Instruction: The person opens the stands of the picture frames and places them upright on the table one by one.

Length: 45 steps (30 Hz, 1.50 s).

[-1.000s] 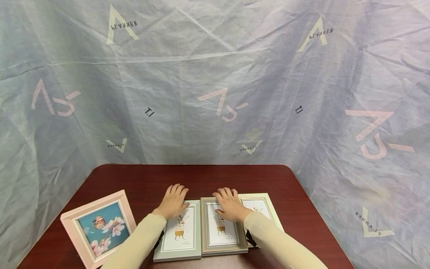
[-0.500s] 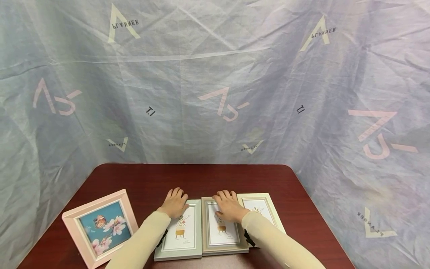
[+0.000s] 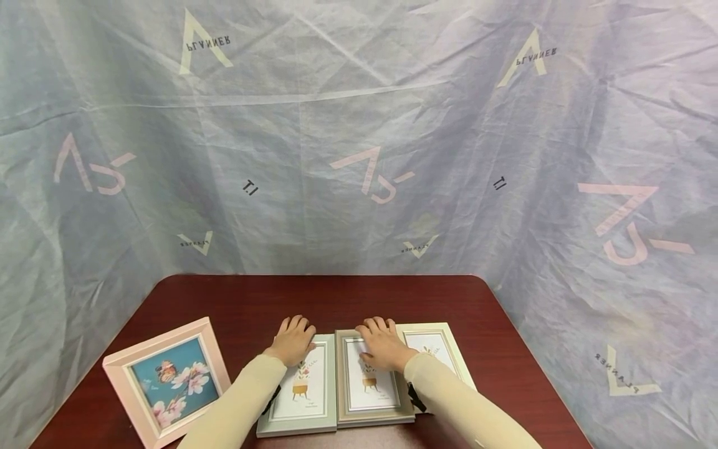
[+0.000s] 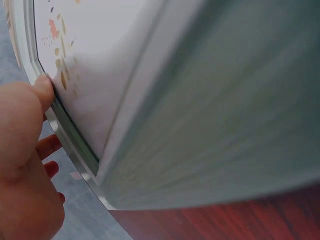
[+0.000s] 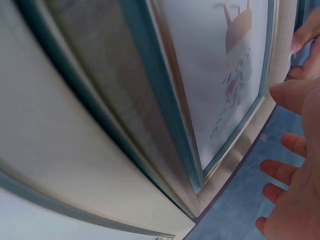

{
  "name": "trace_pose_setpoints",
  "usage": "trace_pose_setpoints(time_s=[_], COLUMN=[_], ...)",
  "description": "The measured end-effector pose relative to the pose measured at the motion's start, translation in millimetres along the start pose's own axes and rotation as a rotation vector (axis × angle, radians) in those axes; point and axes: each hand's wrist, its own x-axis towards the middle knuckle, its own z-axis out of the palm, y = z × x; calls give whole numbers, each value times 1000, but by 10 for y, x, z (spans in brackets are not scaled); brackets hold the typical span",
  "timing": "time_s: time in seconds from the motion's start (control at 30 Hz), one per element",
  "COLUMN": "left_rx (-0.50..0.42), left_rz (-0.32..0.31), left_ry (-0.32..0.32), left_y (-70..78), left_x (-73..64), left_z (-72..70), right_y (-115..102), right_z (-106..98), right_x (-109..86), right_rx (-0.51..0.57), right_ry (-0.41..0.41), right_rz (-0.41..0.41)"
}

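Note:
My left hand (image 3: 293,343) is at the top edge of a pale green picture frame (image 3: 297,429) lying face up. In the left wrist view its thumb presses on the frame's border, with the fingers bent behind the outer edge. My right hand (image 3: 384,343) reaches over a grey-brown picture frame (image 3: 374,418) set flush beside the green one. The right wrist view shows its thumb right at that frame's border and its other fingers loosely spread past the edge. Both frames hold a white card with a potted plant drawing.
A cream picture frame (image 3: 457,352) lies to the right, partly hidden by the right forearm. At the left, a pink frame (image 3: 129,393) with a butterfly and blossom picture stands tilted up. Printed grey cloth (image 3: 314,224) hangs around the dark red table (image 3: 235,296).
My left hand has shifted slightly right, and its fingers have bent over the green frame's top edge. The right hand has barely moved. The frames stay where they were.

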Motion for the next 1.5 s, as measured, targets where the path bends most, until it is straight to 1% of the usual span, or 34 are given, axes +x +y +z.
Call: trace_pose_setpoints(time_s=[0.23, 0.3, 0.47, 0.6, 0.67, 0.83, 1.0, 1.13, 1.3, 1.5], left_rx=[35, 40, 52, 64, 63, 73, 82, 97, 107, 75], left_rz=[9, 4, -15, -45, -53, -64, -79, -75, -59, -33], left_ry=[20, 13, -3, 0, 19, 60, 70, 95, 150, 231], left_y=[-18, -19, 3, -2, -5, 0, 29, 55, 91, 185], left_x=[4, 6, 3, 14, 21, 58, 75, 67, 40, -14], left_z=[65, 70, -12, -91, -140, -267, -375, -442, -506, -630], right_y=[1, 2, 4, 10, 14, 21, 24, 32, 43, 35], right_z=[-18, -27, -63, -97, -117, -177, -275, -368, -454, -533], right_x=[-9, -14, -36, -52, -59, -70, -101, -144, -209, -287], right_rx=[38, 50, 80, 94, 105, 150, 166, 161, 136, 140], right_ry=[4, 7, 16, 16, 13, 39, 69, 92, 136, 157], right_rz=[14, 17, 28, 40, 48, 54, 61, 70, 67, 67])
